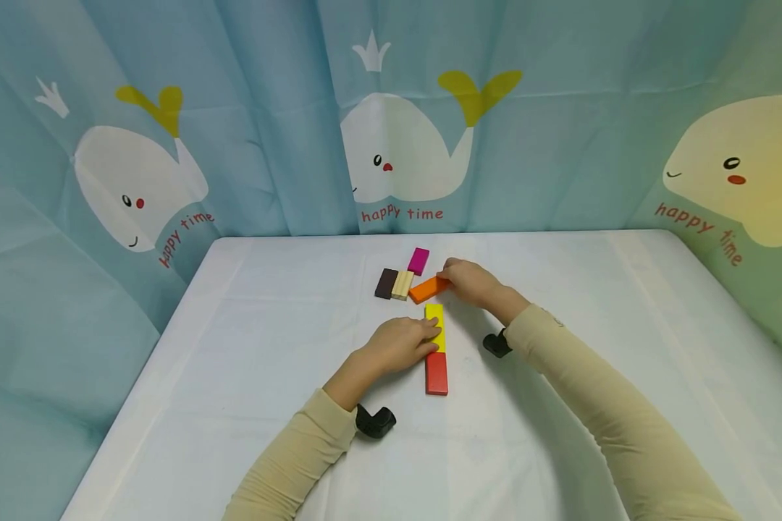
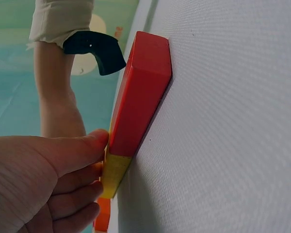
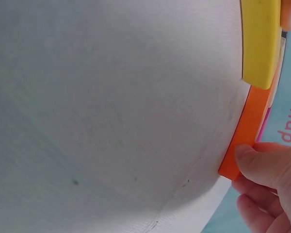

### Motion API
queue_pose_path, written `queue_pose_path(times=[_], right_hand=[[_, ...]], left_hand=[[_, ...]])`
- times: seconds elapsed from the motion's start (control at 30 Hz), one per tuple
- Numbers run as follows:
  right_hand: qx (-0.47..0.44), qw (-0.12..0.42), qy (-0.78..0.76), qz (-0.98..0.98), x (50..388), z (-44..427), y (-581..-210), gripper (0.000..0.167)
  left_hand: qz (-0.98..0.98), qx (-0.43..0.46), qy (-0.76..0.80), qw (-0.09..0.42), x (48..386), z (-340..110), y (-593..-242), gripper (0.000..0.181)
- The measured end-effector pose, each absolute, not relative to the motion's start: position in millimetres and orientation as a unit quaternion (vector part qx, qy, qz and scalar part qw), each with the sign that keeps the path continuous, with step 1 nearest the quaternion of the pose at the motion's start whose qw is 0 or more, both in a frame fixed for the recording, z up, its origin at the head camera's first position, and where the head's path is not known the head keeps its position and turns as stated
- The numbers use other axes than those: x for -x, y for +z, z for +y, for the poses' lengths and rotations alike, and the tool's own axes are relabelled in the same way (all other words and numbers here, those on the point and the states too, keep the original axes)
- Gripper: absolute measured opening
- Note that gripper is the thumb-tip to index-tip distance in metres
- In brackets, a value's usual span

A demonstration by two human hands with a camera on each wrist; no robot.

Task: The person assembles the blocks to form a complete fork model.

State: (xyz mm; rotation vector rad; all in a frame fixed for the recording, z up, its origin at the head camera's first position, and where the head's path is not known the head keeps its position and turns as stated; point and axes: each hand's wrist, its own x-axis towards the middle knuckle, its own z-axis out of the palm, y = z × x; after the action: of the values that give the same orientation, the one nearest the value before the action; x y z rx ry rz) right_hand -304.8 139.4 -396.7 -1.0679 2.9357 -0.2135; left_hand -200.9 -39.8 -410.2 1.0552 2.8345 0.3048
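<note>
Head view, centre of frame: left hand (image 1: 397,344) relaxed, fingers slightly bent and resting on the yellow block (image 1: 434,312), which lies end to end with the red block (image 1: 436,374) below it on the white-covered bench (image 1: 267,376). Right hand (image 1: 472,281), right of upper centre: thumb and fingers pinch the right end of the orange block (image 1: 428,290), slanted just above the yellow. Left of the orange: pale block (image 1: 402,285), dark block (image 1: 386,284) alongside; magenta block (image 1: 419,261) just above
</note>
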Motion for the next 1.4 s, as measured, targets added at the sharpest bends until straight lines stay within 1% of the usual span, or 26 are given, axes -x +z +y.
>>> queue_pose_path(times=[0.23,0.43,0.53,0.8,1.4], right_hand=[[0.342,0.005,-0.073,0.937,302,140,-394,0.024],[0.369,-0.009,-0.101,0.924,302,145,-391,0.021],[0.377,-0.007,-0.107,0.920,304,148,-393,0.019],[0.352,0.021,-0.113,0.929,302,149,-394,0.023],[0.345,0.007,-0.108,0.932,291,149,-395,0.025]], left_hand=[[0.932,-0.344,0.102,0.057,201,-39,-410,0.041],[0.932,-0.340,0.105,0.061,202,-38,-409,0.041],[0.932,-0.340,0.106,0.061,202,-38,-409,0.041],[0.932,-0.340,0.107,0.063,201,-39,-409,0.041],[0.931,-0.342,0.113,0.063,201,-41,-409,0.041]])
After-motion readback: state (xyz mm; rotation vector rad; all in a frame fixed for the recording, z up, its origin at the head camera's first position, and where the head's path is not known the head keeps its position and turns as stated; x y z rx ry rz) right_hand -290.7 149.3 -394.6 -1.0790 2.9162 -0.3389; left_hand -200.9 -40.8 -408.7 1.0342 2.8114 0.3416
